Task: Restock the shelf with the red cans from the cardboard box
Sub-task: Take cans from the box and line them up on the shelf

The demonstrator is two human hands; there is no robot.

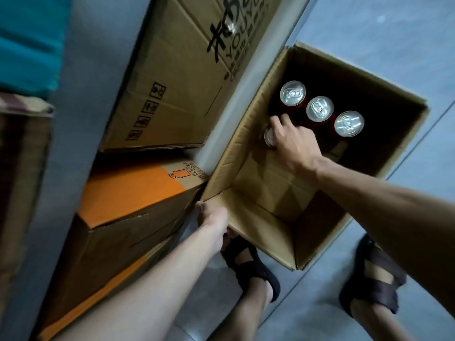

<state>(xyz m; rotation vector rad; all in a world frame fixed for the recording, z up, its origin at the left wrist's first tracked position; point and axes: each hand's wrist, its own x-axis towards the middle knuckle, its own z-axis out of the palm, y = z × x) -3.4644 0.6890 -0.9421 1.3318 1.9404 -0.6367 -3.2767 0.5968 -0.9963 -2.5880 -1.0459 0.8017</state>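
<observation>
Brown open cardboard box (258, 225): right hand (293, 143) clasps a silver-topped red can (269, 139), three other red cans (319, 108) just beyond its fingers; left hand (213, 215) grips the box corner.

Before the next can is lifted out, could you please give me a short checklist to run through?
1. Right hand on the can, fingers curled over its top: ok.
2. Grip firm enough to lift: cannot tell, the hand hides most of the can.
3. Left hand steadying the box at its near corner: ok.
4. Box open, flaps out of the hand's way: ok.
5. Three other cans upright: ok.
6. Room on the shelf for the can: cannot tell, the spot is not in view.
</observation>
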